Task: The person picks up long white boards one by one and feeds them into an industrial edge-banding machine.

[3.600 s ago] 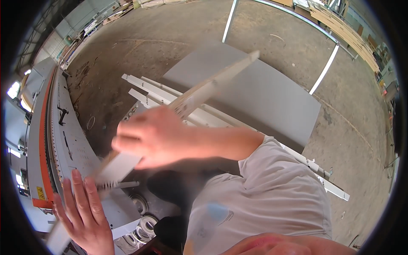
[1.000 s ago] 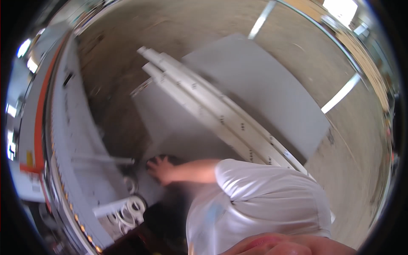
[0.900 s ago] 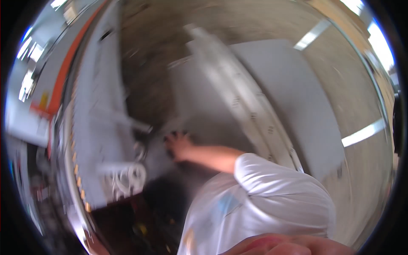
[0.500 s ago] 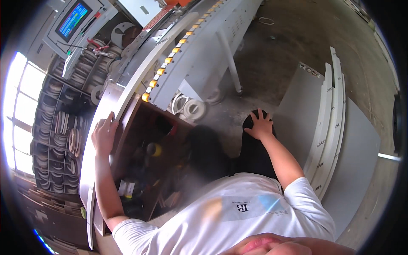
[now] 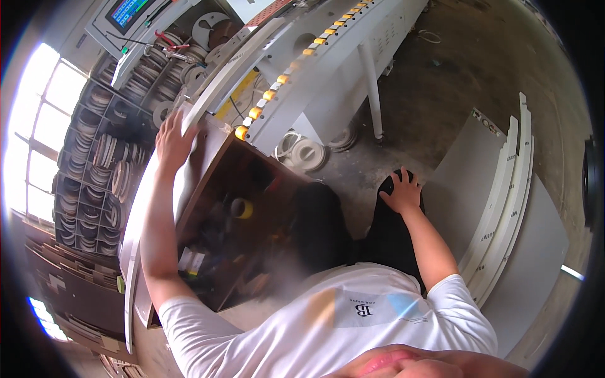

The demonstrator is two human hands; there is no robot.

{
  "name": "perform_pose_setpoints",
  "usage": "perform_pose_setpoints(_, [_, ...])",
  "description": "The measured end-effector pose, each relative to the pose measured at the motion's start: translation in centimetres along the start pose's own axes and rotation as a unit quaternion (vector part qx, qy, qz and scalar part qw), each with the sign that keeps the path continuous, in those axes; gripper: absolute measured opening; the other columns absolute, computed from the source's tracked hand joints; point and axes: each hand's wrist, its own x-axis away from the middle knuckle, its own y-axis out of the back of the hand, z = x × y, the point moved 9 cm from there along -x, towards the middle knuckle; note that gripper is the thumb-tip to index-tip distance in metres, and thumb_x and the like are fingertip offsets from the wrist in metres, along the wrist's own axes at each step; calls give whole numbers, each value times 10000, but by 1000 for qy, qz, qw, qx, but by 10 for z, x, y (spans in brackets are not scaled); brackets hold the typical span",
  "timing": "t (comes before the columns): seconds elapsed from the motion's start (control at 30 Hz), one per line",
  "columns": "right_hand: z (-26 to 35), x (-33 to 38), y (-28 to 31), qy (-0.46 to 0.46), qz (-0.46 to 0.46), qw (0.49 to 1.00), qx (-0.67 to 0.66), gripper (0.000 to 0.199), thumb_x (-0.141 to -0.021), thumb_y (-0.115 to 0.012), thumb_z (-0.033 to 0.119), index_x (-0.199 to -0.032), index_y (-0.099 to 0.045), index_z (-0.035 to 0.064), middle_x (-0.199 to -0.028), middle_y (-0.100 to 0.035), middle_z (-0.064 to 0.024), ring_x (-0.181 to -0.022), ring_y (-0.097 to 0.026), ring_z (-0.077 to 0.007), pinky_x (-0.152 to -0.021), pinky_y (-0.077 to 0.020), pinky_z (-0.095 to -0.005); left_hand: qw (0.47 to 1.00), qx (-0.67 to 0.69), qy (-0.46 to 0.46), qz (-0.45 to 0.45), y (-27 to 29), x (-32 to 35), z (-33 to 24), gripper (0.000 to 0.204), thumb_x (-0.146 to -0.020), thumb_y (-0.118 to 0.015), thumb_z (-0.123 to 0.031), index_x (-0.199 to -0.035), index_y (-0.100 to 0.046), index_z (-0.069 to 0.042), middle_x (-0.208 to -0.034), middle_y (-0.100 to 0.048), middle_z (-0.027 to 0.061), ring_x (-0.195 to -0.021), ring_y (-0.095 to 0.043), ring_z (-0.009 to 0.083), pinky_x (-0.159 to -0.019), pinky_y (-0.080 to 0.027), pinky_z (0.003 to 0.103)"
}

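Observation:
My left hand [image 5: 175,142] lies on a long, narrow white strip [image 5: 220,79] at the left, its fingers stretched forward along it. The strip runs over a wooden cabinet [image 5: 205,179] toward the far machine [image 5: 315,94]. A row of yellow rollers [image 5: 270,95] lines that machine's near edge. Resting on my black-trousered knee [image 5: 383,217], my right hand [image 5: 403,192] has its fingers spread and holds nothing. Part of the strip is hidden under my left hand and forearm.
Below the strip, the open cabinet holds a yellow-rimmed roll [image 5: 241,208] and clutter. At the right, several white strips [image 5: 498,214] lean by grey panels [image 5: 535,258]. White rolls [image 5: 307,154] lie under the machine. Racks of edging rolls [image 5: 101,154] stand at the left.
My left hand has moved forward along the strip, and its fingers have straightened. The whole view has shifted a little. My right hand stays on the knee.

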Motion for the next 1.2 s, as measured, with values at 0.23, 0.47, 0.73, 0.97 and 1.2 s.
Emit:
perform_pose_setpoints(0.23, [-13, 7, 3, -2, -8, 999, -40, 765, -940, -732, 556, -1599, -499, 246, -1769, -270, -60, -1617, -220, -452, -1283, -293, -623, 999, 34, 14, 14, -71, -126, -51, 794, -1051, -523, -627, -1634, -441, -94, -1670, -463, 156, -1577, -374, 359, -1291, -283, 502])
perform_pose_setpoints(0.47, [-10, -3, 7, -15, -19, 998, -59, 690, -942, -731, 529, -1541, -559, 230, -1739, -321, -53, -1609, -248, -435, -1291, -290, -591, 994, 72, 47, 66, -112, -159, -27, 853, -1045, -473, -689, -1646, -422, -85, -1675, -448, 196, -1576, -365, 395, -1295, -259, 520])
perform_pose_setpoints(0.73, [-5, -22, 10, -5, -31, 998, -54, 587, -933, -726, 491, -1429, -646, 186, -1682, -410, -55, -1594, -285, -412, -1276, -305, -579, 994, 70, 46, 66, -115, -174, -28, 824, -1052, -462, -678, -1635, -442, -96, -1684, -451, 148, -1577, -369, 361, -1302, -251, 491])
perform_pose_setpoints(0.97, [-4, -25, 8, 2, -38, 998, -59, 563, -926, -726, 482, -1389, -675, 164, -1637, -466, -64, -1577, -322, -396, -1271, -305, -586, 994, 76, 51, 52, -109, -170, -32, 818, -1047, -468, -683, -1627, -456, -105, -1645, -497, 141, -1568, -388, 349, -1298, -264, 490])
perform_pose_setpoints(1.2, [-10, -40, 0, 2, -22, 999, -34, 581, -910, -696, 535, -1354, -696, 161, -1536, -571, -61, -1487, -437, -365, -1220, -359, -576, 990, 109, 56, 67, -117, -182, -37, 800, -1044, -485, -671, -1590, -495, -85, -1627, -514, 191, -1525, -443, 395, -1263, -335, 483])
